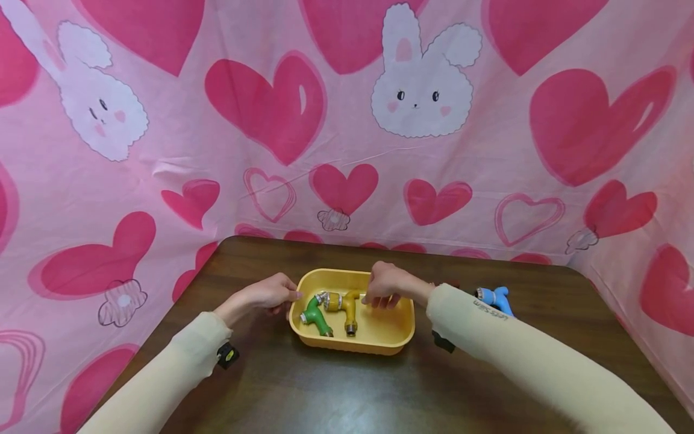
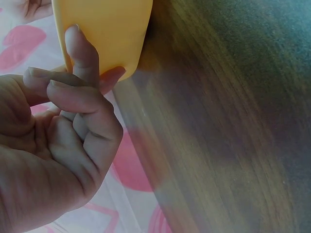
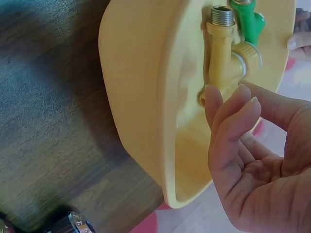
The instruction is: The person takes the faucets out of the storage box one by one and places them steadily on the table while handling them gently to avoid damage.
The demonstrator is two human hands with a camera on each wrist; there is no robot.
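Observation:
A yellow plastic basin [image 1: 374, 346] stands on the table with a green tap [image 1: 316, 316] and a yellow tap [image 1: 349, 310] lying in its left half. At the basin's left end my left hand [image 1: 268, 293] pinches the rim, thumb on the inner side, a finger along the outer wall in the left wrist view. My right hand [image 1: 387, 284] hangs over the basin's right half, fingers loosely bent and holding nothing. In the right wrist view its fingertips [image 3: 243, 90] come right beside the yellow tap's spout end.
A blue tap [image 1: 496, 297] lies on the dark wooden table [image 1: 325, 392], right of the basin and partly behind my right sleeve [image 1: 488, 319]. Metal fittings [image 3: 73, 223] show at the right wrist view's bottom edge. A pink heart-print cloth [image 1: 347, 138] hangs behind the table.

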